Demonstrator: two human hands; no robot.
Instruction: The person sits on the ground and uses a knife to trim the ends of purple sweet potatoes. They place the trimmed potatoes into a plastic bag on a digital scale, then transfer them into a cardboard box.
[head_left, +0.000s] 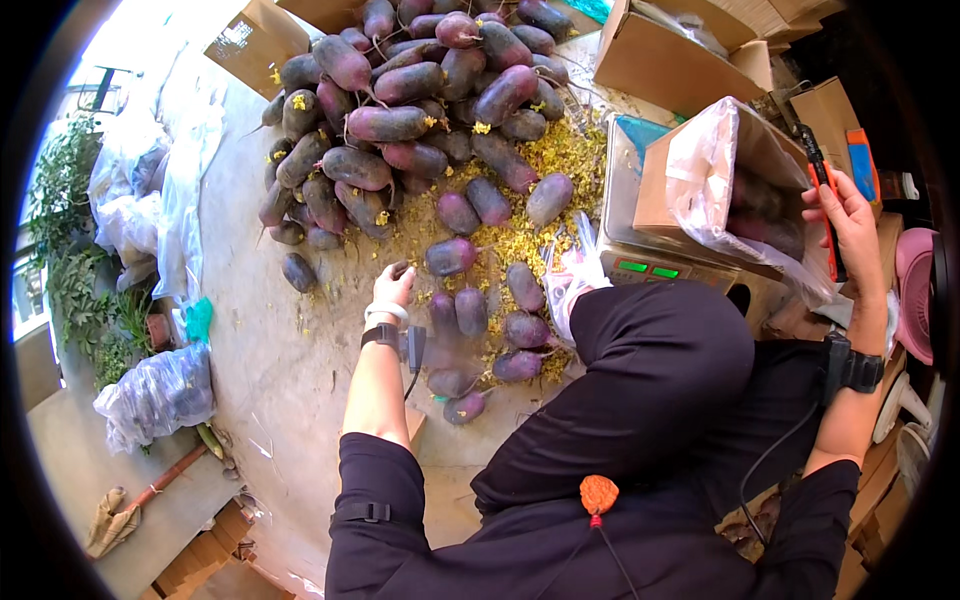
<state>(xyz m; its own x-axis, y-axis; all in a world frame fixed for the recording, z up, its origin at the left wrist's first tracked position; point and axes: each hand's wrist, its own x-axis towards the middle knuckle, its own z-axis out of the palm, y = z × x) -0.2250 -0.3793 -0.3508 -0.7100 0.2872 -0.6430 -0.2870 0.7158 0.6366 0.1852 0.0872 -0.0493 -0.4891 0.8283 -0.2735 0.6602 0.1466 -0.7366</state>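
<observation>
My right hand grips an orange and black hand tool, apparently a utility knife, held upright beside a cardboard box. That box is lined with clear plastic, has dark purple radishes inside, and rests on a digital scale with lit green displays. Over the concrete floor, my left hand has its fingers bent; whether anything is between them cannot be made out. Nearest to it is a purple radish, a little to its right. Several more loose radishes lie between that hand and my knee.
A large heap of radishes lies ahead, with yellow leaf bits scattered around it. Another cardboard box stands at the upper right. Plastic-wrapped bundles are at the left, and a pink basket at the far right.
</observation>
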